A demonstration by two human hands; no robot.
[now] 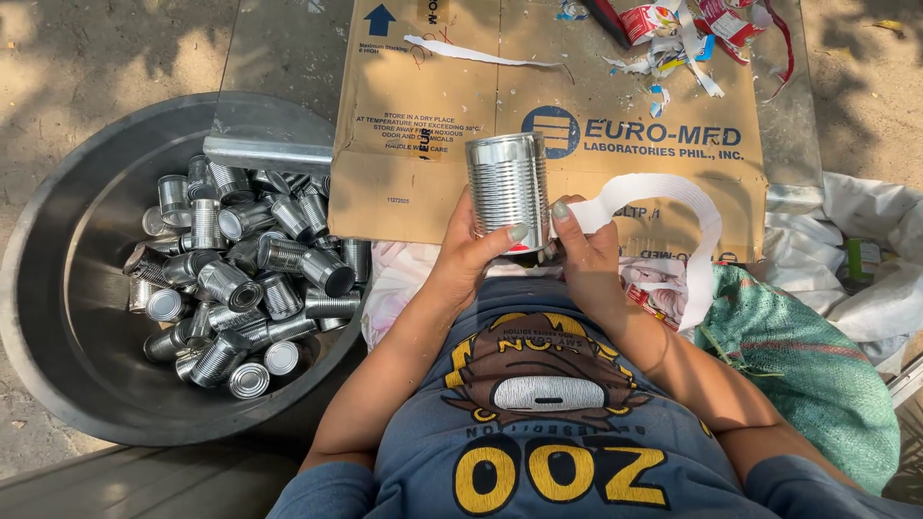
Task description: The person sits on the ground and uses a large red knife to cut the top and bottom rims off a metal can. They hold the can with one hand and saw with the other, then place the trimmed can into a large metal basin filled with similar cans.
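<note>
My left hand (473, 252) grips an upright, ribbed silver tin can (507, 187) with no label, held in front of my chest. My right hand (585, 252) pinches one end of a long white paper label strip (673, 207) right beside the can's lower edge. The strip loops up and to the right, then hangs down over a green woven sack. A flattened brown cardboard box (433, 144) lies on the ground behind the can.
A big grey basin (67, 327) on the left holds several bare silver cans (240, 279). Torn red and white label scraps (687, 34) lie on the cardboard's far right. A green woven sack (808, 365) and white cloth (865, 240) sit at right.
</note>
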